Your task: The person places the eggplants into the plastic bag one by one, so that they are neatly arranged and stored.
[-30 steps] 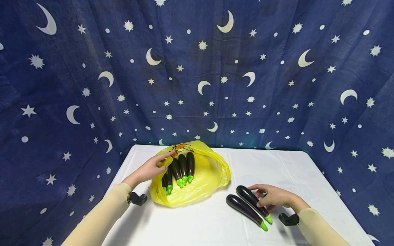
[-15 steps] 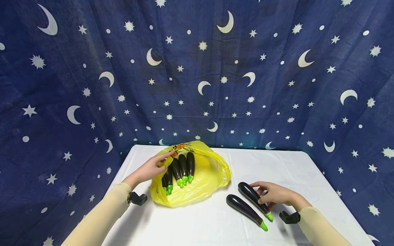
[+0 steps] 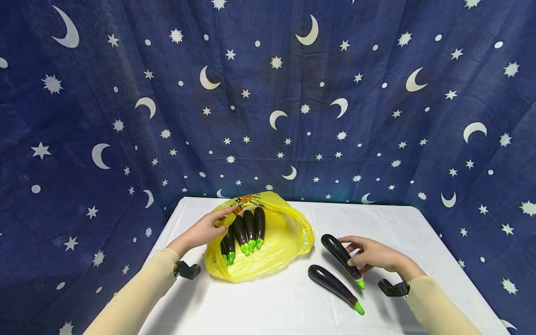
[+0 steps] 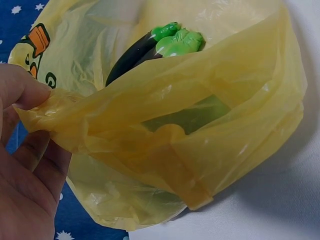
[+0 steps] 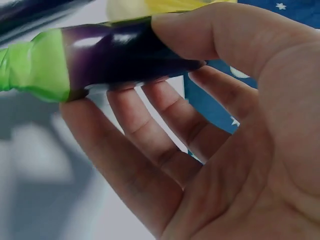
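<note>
A yellow plastic bag [image 3: 268, 260] lies with its mouth towards me, several dark eggplants [image 3: 239, 230] with green stems inside it. My left hand [image 3: 207, 229] pinches the bag's left rim between thumb and fingers, as the left wrist view shows. With thumb and fingertips my right hand [image 3: 376, 253] grips one eggplant [image 3: 337, 250] along its body, its green stem [image 5: 35, 65] pointing towards me. A second loose eggplant [image 3: 332, 284] rests on the white table just in front of the held one. The right hand is to the right of the bag.
The white-covered table [image 3: 276, 307] reaches back to a dark blue curtain [image 3: 268, 116] printed with moons and stars. Black straps with camera mounts sit on both wrists.
My right hand has lifted its eggplant and shifted it away from me and slightly left, apart from the loose one. The left hand and the bag have stayed put.
</note>
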The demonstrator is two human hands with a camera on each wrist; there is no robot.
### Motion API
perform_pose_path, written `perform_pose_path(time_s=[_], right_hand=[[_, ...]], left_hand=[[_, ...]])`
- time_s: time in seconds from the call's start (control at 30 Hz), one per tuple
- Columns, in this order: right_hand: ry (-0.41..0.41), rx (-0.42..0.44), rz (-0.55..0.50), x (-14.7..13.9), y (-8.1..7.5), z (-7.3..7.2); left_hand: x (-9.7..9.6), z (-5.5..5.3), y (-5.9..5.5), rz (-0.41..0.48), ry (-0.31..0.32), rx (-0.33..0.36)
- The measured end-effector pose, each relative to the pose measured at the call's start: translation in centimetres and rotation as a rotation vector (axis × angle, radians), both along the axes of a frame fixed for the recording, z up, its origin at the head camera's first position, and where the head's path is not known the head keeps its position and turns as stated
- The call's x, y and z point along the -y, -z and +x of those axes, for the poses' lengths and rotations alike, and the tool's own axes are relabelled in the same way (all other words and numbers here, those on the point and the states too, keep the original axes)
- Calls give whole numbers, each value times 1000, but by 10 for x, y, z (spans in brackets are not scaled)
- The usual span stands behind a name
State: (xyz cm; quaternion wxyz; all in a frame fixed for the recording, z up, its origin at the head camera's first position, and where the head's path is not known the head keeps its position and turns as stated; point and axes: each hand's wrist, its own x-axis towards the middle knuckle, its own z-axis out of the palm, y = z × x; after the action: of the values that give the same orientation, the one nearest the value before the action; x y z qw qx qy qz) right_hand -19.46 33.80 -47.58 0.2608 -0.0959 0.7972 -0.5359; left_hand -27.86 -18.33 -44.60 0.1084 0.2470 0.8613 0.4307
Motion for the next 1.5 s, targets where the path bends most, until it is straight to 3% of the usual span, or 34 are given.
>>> perform_pose_path(time_s=[0.4, 0.57, 0.83, 1.5], right_hand=[[-26, -30, -61, 23, -14, -13], [-60, -27, -132, 37, -17, -19], [-76, -7, -192, 59, -18, -27], [-57, 19, -213, 110, -9, -44]], left_hand=[[-1, 0, 0, -5, 8, -12], [-1, -1, -1, -14, 1, -15], [-2, -1, -3, -23, -9, -6], [-2, 0, -5, -49, -10, -25]])
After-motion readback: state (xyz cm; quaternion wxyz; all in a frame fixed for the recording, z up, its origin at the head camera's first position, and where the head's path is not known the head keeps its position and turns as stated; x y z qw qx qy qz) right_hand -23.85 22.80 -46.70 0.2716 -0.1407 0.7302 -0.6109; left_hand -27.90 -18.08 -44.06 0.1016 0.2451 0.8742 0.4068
